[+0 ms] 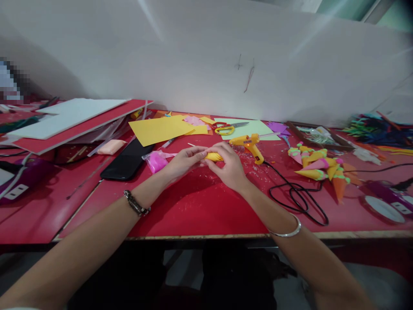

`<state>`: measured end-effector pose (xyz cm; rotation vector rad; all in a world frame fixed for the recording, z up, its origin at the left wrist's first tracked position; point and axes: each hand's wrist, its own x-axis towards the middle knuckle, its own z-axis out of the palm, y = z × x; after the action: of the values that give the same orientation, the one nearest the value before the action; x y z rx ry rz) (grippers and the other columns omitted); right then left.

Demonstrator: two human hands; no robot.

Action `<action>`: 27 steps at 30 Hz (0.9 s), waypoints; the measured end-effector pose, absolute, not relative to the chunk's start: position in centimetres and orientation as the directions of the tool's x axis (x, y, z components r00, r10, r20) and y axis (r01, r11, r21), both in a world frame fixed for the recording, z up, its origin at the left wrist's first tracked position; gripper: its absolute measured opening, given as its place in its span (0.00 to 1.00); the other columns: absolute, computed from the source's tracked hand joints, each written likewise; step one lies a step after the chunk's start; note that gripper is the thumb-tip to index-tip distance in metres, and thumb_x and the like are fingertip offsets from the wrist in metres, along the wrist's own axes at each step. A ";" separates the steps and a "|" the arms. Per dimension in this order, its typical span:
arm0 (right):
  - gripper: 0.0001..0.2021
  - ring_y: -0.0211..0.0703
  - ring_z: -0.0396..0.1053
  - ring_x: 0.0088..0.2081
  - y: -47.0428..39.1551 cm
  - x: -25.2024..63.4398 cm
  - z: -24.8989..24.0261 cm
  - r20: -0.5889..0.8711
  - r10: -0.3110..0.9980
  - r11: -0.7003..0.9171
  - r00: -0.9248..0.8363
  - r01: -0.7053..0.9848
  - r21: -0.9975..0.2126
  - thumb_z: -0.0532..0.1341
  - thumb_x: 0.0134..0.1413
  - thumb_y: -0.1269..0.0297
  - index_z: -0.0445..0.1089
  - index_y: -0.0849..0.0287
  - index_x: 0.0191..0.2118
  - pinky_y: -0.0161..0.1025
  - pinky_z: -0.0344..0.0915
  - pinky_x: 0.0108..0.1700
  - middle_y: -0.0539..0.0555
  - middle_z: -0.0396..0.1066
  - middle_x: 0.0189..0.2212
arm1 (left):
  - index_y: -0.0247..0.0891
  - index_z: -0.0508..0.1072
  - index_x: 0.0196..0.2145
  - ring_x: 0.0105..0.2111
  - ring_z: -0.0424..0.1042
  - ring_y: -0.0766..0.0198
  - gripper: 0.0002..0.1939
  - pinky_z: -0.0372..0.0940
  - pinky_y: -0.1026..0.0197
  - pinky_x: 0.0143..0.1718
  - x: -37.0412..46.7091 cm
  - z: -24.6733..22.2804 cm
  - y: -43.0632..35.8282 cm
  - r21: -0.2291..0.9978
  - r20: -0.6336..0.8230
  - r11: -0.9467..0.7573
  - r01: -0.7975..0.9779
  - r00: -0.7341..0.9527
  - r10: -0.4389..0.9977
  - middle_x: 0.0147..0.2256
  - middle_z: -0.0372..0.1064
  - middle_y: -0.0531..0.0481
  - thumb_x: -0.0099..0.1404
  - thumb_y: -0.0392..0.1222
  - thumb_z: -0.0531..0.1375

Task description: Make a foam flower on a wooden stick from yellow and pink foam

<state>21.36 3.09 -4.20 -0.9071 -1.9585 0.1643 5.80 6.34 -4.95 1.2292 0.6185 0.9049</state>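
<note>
Well left of the yellow plastic glue gun lay a black rectangular phone. Just left of the gun, the left hand, fingers nearly closed, pinched one end of a small yellow ridged piece; the right hand curled around its other end. Right of the gun clustered yellow, pink and orange cones.

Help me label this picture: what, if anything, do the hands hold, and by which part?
A small yellow piece: the left hand holds it at its left end, the right hand around its right part. Its full shape is hidden.
</note>
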 end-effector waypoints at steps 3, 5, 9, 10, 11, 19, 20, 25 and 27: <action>0.07 0.42 0.62 0.39 3.0 21.3 -4.2 0.695 0.661 0.712 -0.281 0.526 -0.465 0.56 0.50 0.67 0.63 0.55 0.38 0.42 0.60 0.43 0.53 0.62 0.35 | 0.32 0.71 0.31 0.27 0.64 0.73 0.10 0.61 0.68 0.34 5.9 -4.8 6.3 0.971 0.055 0.071 -0.226 0.506 0.861 0.27 0.66 0.52 0.53 0.42 0.61; 0.08 0.42 0.62 0.41 3.0 21.2 -4.1 0.694 0.662 0.714 -0.284 0.520 -0.468 0.56 0.50 0.68 0.63 0.55 0.39 0.42 0.60 0.44 0.53 0.62 0.36 | 0.32 0.70 0.30 0.26 0.64 0.73 0.10 0.61 0.67 0.33 5.9 -4.9 6.3 0.975 0.059 0.057 -0.216 0.497 0.866 0.26 0.66 0.52 0.53 0.42 0.61; 0.13 0.42 0.61 0.45 3.0 21.1 -4.0 0.700 0.650 0.732 -0.296 0.491 -0.472 0.55 0.49 0.72 0.61 0.56 0.42 0.42 0.59 0.47 0.55 0.62 0.40 | 0.32 0.70 0.29 0.26 0.64 0.73 0.10 0.60 0.67 0.32 5.9 -5.0 6.3 0.977 0.078 0.028 -0.211 0.477 0.875 0.26 0.65 0.52 0.53 0.43 0.61; 0.13 0.42 0.61 0.45 3.0 21.1 -4.0 0.700 0.649 0.734 -0.298 0.486 -0.474 0.55 0.49 0.72 0.60 0.56 0.42 0.42 0.59 0.47 0.55 0.62 0.40 | 0.32 0.70 0.29 0.26 0.64 0.73 0.10 0.60 0.67 0.32 5.9 -5.0 6.3 0.978 0.078 0.027 -0.209 0.476 0.876 0.26 0.65 0.52 0.53 0.43 0.61; 0.13 0.42 0.61 0.44 3.0 21.2 -4.0 0.699 0.649 0.735 -0.299 0.482 -0.476 0.55 0.49 0.72 0.60 0.56 0.42 0.42 0.59 0.47 0.54 0.62 0.40 | 0.32 0.70 0.29 0.26 0.64 0.73 0.11 0.60 0.67 0.32 5.8 -5.0 6.3 0.978 0.074 0.029 -0.205 0.477 0.876 0.26 0.65 0.52 0.53 0.44 0.61; 0.07 0.41 0.63 0.38 3.1 21.3 -4.0 0.694 0.664 0.721 -0.280 0.485 -0.494 0.56 0.49 0.70 0.61 0.57 0.37 0.40 0.60 0.42 0.53 0.63 0.35 | 0.33 0.69 0.28 0.25 0.64 0.74 0.11 0.60 0.69 0.29 5.7 -4.8 6.3 0.980 0.043 0.056 -0.191 0.475 0.879 0.23 0.64 0.54 0.52 0.45 0.61; 0.07 0.41 0.63 0.38 3.1 21.3 -4.1 0.694 0.663 0.721 -0.280 0.486 -0.493 0.56 0.48 0.70 0.61 0.56 0.37 0.40 0.60 0.42 0.53 0.63 0.34 | 0.33 0.70 0.28 0.25 0.65 0.74 0.11 0.60 0.69 0.29 5.7 -4.8 6.3 0.978 0.035 0.070 -0.198 0.480 0.876 0.23 0.64 0.54 0.52 0.44 0.61; 0.08 0.40 0.62 0.38 3.0 21.2 -4.1 0.709 0.649 0.734 -0.278 0.477 -0.484 0.56 0.48 0.70 0.60 0.56 0.36 0.40 0.60 0.41 0.52 0.62 0.34 | 0.33 0.70 0.27 0.25 0.65 0.74 0.09 0.61 0.69 0.31 5.6 -4.7 6.5 0.968 -0.002 0.131 -0.213 0.516 0.856 0.23 0.65 0.54 0.53 0.43 0.61; 0.08 0.40 0.62 0.38 3.0 21.1 -4.1 0.709 0.648 0.734 -0.279 0.477 -0.483 0.56 0.48 0.70 0.60 0.56 0.36 0.41 0.60 0.42 0.52 0.62 0.34 | 0.34 0.70 0.27 0.25 0.65 0.73 0.09 0.62 0.68 0.31 5.5 -4.8 6.6 0.965 -0.010 0.148 -0.216 0.535 0.845 0.24 0.66 0.54 0.53 0.43 0.61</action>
<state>21.10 2.96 -4.14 -0.8606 -1.9347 0.2145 5.46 6.56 -4.79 1.1824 0.6607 0.8484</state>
